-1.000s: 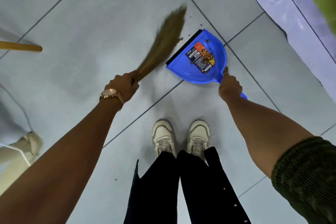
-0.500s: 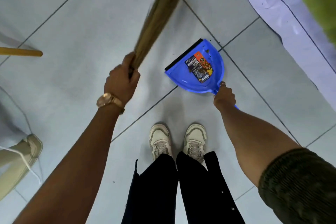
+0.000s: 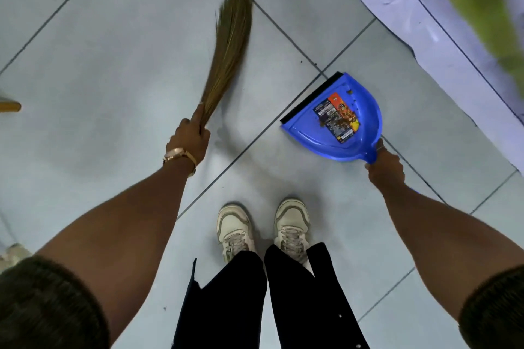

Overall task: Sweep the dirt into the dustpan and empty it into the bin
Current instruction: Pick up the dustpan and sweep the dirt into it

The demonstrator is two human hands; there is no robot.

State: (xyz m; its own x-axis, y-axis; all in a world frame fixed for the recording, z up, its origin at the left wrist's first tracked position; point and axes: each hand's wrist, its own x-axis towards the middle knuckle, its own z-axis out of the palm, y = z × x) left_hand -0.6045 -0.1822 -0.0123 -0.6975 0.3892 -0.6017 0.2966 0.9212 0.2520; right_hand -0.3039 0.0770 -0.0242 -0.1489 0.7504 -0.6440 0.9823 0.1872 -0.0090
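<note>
My left hand point(image 3: 189, 137) grips the base of a brown straw broom point(image 3: 229, 45) whose bristles point up and away over the grey floor tiles, clear of the pan. My right hand point(image 3: 385, 166) holds the handle of a blue dustpan point(image 3: 340, 133) with a black rubber lip and a colourful label inside. Brown bits of dirt point(image 3: 323, 123) lie in the pan near the label. A few dark specks point(image 3: 314, 64) dot the floor just beyond the pan's lip. No bin is in view.
My two white shoes point(image 3: 263, 228) stand between my arms. A pale lilac cloth with a green strip point(image 3: 425, 8) covers the floor at the upper right. A wooden stick end point(image 3: 10, 106) pokes in at the left edge, a pale shoe point(image 3: 11, 255) below it.
The broom swung away from the dustpan's lip, up and to the left. The dustpan shifted to the right with my right hand, and dirt now sits inside it.
</note>
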